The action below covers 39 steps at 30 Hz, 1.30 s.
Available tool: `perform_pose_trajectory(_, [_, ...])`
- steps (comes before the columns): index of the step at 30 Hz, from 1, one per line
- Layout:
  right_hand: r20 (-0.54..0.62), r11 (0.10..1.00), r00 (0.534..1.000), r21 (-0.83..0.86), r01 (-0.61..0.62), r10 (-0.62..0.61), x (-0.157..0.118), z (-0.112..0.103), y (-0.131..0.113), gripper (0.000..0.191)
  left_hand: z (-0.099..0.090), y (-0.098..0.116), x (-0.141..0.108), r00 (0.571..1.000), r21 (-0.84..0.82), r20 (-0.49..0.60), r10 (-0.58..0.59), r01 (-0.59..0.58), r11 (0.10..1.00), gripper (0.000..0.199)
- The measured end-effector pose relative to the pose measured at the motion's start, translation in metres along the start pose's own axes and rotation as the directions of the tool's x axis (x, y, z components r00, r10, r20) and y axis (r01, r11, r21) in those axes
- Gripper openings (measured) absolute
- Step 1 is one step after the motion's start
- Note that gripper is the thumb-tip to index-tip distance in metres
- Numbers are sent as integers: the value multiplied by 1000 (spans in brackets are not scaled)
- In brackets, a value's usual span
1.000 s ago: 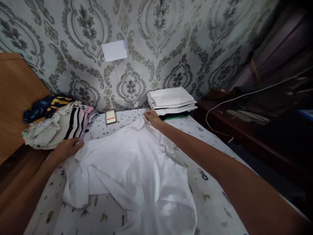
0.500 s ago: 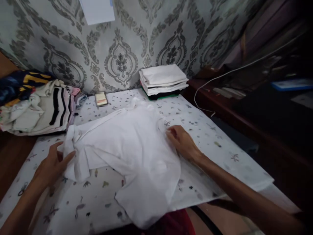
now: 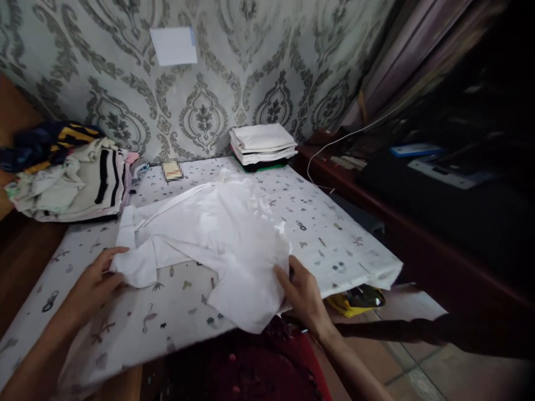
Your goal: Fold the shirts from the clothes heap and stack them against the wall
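A white long-sleeved shirt point(image 3: 234, 234) lies spread on its side across the patterned sheet, with ruffled fabric along its right edge. Both sleeves stretch to the left, the nearer one slightly creased. My left hand point(image 3: 98, 278) pinches the cuff of that nearer sleeve between thumb and fingers. At the lower right edge of the shirt, my right hand point(image 3: 303, 289) grips the cloth, thumb on top and the other fingers partly hidden. One corner of the shirt hangs close to the table's near edge.
Folded white clothes point(image 3: 263, 139) are stacked by the wall. On the left sits a pile of mixed clothes point(image 3: 79, 184). A small blurred card point(image 3: 172, 170) lies at the back. To the right stands a dark red wooden surface point(image 3: 334, 178) with a white cable point(image 3: 355, 133).
My right hand has moved down the shirt's edge toward the near side. The nearer sleeve's cuff end lies flatter and straighter in my left hand. The view has shifted.
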State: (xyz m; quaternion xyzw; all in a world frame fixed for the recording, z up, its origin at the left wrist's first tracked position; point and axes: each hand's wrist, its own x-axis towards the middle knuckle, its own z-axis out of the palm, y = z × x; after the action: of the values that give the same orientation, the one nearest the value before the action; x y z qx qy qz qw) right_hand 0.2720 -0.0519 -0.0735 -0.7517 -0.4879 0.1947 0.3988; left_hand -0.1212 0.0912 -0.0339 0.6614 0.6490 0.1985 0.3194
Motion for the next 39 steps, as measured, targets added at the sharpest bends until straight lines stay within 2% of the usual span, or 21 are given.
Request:
perform_pose_trajectory(1, [-24, 985, 998, 165, -51, 56, 1, -5, -2, 30, -5, -1, -3, 998, -177, 25, -56, 59, 983, 62])
perform_pose_trajectory(3, [-54, 871, 979, 468, -150, 197, 1, -15, -6, 33, -13, -2, -10, 982, -429, 90, -167, 190, 883, 66])
perform_pose_trajectory(5, [-17, 720, 941, 648, -248, 338, -2, -24, -12, 37, -20, -2, -19, 963, -495, 132, -234, 268, 826, 66])
perform_pose_trajectory(7, [77, 635, 917, 699, -329, 390, -10, -28, -16, 41, -23, -6, -27, 959, -473, 152, -240, 284, 834, 61])
perform_pose_trajectory(9, [157, 637, 919, 679, -366, 361, -20, -30, -15, 42, -24, -17, -32, 966, -401, 159, -202, 250, 881, 52])
perform_pose_trajectory(12, [228, 730, 924, 567, -383, 307, -30, -33, 1, 37, -26, -38, -31, 982, -219, 137, -130, 157, 963, 40])
perform_pose_trajectory(15, [196, 891, 947, 333, -310, 256, -24, -46, 24, 33, -29, -49, -22, 998, -6, -66, -10, 10, 1000, 36])
perform_pose_trajectory(17, [124, 976, 979, 125, -179, 163, -9, -57, 32, 32, -27, -40, -13, 971, 83, -204, 125, -110, 990, 36])
perform_pose_trajectory(18, [94, 994, 990, 28, -103, 100, 1, -61, 31, 31, -24, -31, -8, 956, 112, -220, 195, -174, 978, 36])
perform_pose_trajectory(20, [76, 993, 996, -105, 43, -35, 24, -63, 19, 29, -13, -8, 4, 935, 157, -123, 331, -311, 937, 37])
perform_pose_trajectory(22, [152, 969, 973, -153, 196, -172, 52, -52, 0, 27, 5, 16, 17, 894, 192, 90, 440, -449, 873, 39])
perform_pose_trajectory(23, [221, 948, 944, -150, 281, -245, 68, -41, -11, 26, 15, 25, 26, 860, 207, 196, 470, -505, 838, 42])
perform_pose_trajectory(25, [370, 882, 842, -106, 459, -393, 101, -11, -29, 26, 33, 36, 46, 815, 266, 334, 474, -564, 782, 48])
perform_pose_trajectory(27, [492, 793, 711, -66, 605, -502, 137, 25, -41, 27, 46, 38, 72, 823, 358, 370, 431, -554, 751, 54])
perform_pose_trajectory(29, [551, 719, 646, -113, 685, -529, 174, 60, -47, 28, 49, 36, 102, 864, 442, 337, 374, -496, 747, 55])
perform_pose_trajectory(31, [567, 693, 651, -185, 697, -505, 210, 90, -51, 30, 44, 36, 133, 919, 526, 245, 310, -394, 754, 56])
perform_pose_trajectory(33, [555, 708, 705, -268, 653, -441, 243, 113, -54, 37, 37, 39, 159, 973, 625, 108, 206, -228, 747, 55])
perform_pose_trajectory(35, [533, 718, 743, -319, 619, -404, 270, 128, -56, 42, 32, 44, 176, 991, 699, 10, 137, -105, 708, 51])
perform_pose_trajectory(37, [504, 710, 741, -307, 634, -443, 292, 135, -57, 41, 35, 46, 182, 988, 745, -16, 155, -92, 661, 45])
perform_pose_trajectory(39, [461, 704, 732, -274, 655, -502, 309, 136, -55, 36, 45, 43, 181, 966, 764, 1, 257, -166, 623, 41])
